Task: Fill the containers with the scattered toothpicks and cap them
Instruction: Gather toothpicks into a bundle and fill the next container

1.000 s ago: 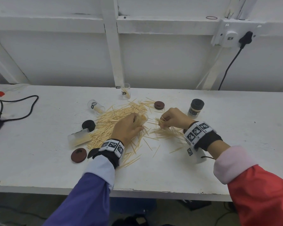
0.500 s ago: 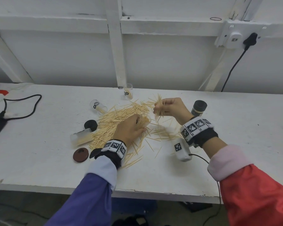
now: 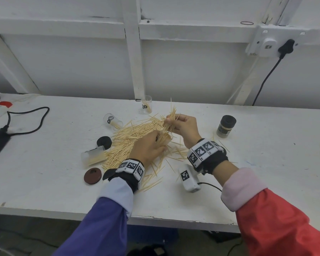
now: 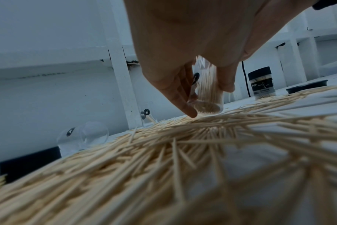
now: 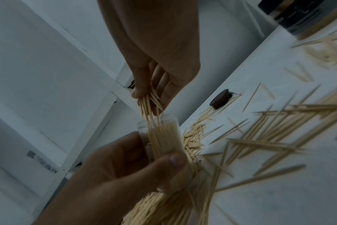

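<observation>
On the white table a big pile of toothpicks (image 3: 131, 143) lies scattered. My left hand (image 3: 151, 145) grips a clear container (image 3: 167, 138) standing in the pile, partly filled with upright toothpicks (image 4: 208, 85). My right hand (image 3: 183, 124) pinches a bunch of toothpicks (image 3: 171, 118) just above it. In the right wrist view the bunch's tips (image 5: 150, 109) reach into the container's mouth (image 5: 163, 134). A container with a black cap (image 3: 226, 126) stands to the right.
An empty clear container (image 3: 113, 121) lies at the pile's left, another (image 3: 93, 157) lies half-filled, and one (image 3: 147, 107) stands at the back wall. A black cap (image 3: 104, 142) and brown caps (image 3: 92, 176) (image 5: 221, 99) lie loose. A black cable (image 3: 26, 124) runs at the far left.
My right hand gathered a bunch of toothpicks off the table at the right, lifted it and brought it left over the container. My left hand stayed on the container.
</observation>
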### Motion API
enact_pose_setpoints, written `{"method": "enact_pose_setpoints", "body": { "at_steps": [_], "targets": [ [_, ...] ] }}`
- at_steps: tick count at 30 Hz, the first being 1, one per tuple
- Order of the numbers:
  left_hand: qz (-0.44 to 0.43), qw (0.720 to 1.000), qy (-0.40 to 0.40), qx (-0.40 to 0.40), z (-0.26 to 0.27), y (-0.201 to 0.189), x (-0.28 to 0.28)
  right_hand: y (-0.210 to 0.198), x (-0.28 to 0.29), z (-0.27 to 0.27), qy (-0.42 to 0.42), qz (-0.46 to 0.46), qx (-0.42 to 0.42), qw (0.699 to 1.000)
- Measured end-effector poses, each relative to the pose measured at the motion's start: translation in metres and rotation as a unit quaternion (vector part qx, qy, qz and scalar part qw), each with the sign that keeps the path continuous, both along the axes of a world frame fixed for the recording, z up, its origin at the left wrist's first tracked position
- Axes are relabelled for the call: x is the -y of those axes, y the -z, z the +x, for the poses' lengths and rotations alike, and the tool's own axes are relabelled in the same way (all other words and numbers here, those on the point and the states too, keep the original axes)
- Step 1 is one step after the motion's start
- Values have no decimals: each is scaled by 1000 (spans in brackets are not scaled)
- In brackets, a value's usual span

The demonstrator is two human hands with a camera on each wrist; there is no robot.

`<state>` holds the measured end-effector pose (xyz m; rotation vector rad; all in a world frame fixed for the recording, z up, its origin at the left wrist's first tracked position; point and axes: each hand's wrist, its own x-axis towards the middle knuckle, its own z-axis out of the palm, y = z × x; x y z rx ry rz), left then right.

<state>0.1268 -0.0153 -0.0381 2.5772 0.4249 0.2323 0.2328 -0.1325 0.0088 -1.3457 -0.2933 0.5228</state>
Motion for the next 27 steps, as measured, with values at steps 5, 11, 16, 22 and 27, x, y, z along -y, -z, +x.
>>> {"method": "enact_pose_setpoints", "body": {
  "at_steps": [5, 11, 16, 22, 27],
  "targets": [
    [-5, 1000, -15, 8, 0, -2, 1, 9, -6, -10, 21, -6, 11, 1000],
    [10, 1000, -16, 25, -2, -2, 2, 15, -3, -18, 14, 30, 10, 999],
    [20, 1000, -9, 19, -2, -3, 1, 18, -1, -18, 21, 24, 26, 999],
    [28, 1000, -4, 12, -2, -1, 1, 17, -2, -21, 67, 65, 48, 994],
    [26, 1000, 14, 2, 0, 0, 0, 19, -9, -19, 102, 94, 18, 990]
  ]
}}
